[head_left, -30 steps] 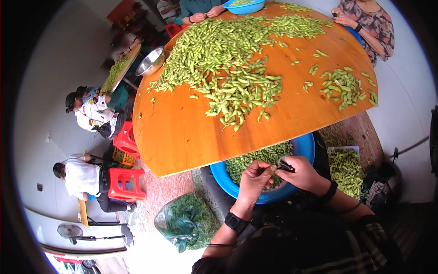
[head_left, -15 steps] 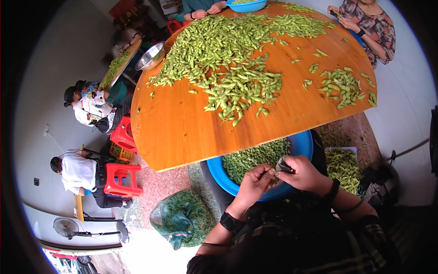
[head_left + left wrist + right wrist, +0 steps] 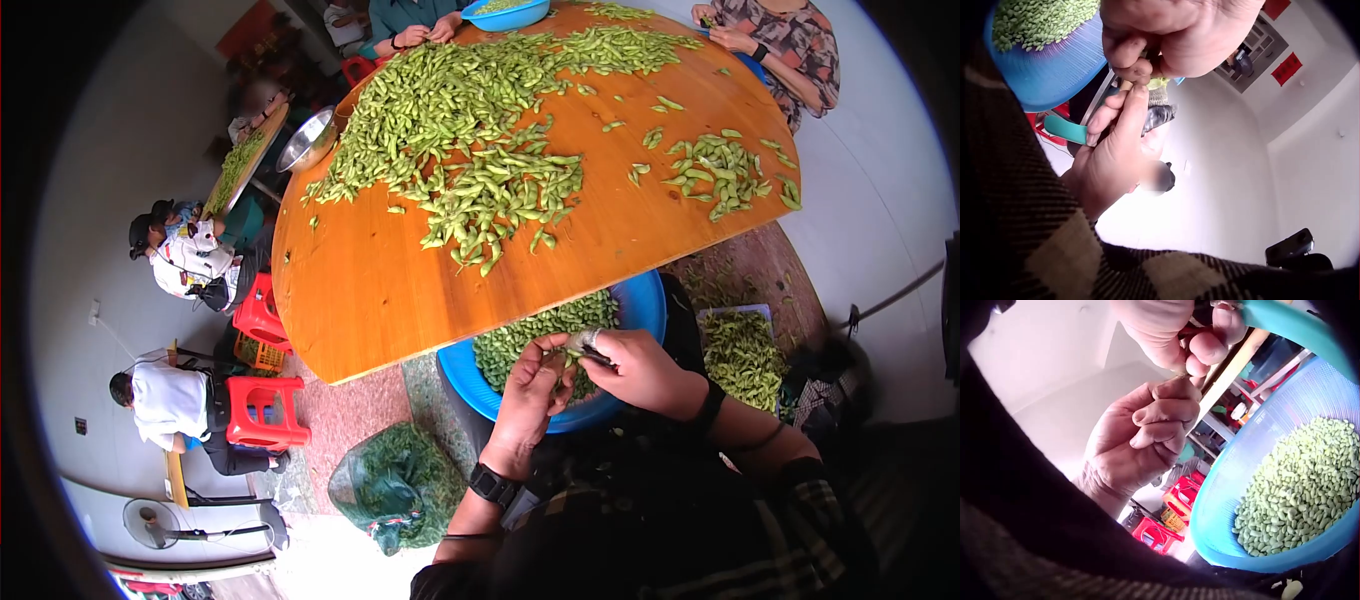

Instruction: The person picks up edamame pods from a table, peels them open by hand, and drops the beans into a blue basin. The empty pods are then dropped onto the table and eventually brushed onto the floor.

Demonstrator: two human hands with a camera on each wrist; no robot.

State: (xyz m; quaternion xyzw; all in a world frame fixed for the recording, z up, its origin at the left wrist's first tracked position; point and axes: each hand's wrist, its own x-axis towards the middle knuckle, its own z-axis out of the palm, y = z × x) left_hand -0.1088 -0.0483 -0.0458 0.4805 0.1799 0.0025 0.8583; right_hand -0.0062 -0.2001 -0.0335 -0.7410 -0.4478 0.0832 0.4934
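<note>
Over the blue basin [image 3: 650, 300], my two hands meet fingertip to fingertip. The left hand [image 3: 528, 395] pinches a green soybean pod [image 3: 1159, 82], mostly hidden by the fingers. My right hand [image 3: 648, 372] grips a tool with a curved teal handle [image 3: 1297, 328]; its working end is hidden between the hands. A dark covering [image 3: 1159, 119] and a pale mesh-like band show at the right thumb. Below the hands, shelled green beans [image 3: 1300, 494] fill much of the basin.
A wooden table [image 3: 400, 300] beyond the basin bears a large heap of pods [image 3: 440, 110] and a smaller pile [image 3: 720, 170]. A crate of pods [image 3: 740, 350] stands at right, a green mesh bag [image 3: 400, 490] at left. Other people sit around, near red stools [image 3: 262, 410].
The head view has shifted, so the table and basin sit further left. Green pod now shows between the fingertips, and the left fingers are curled in more.
</note>
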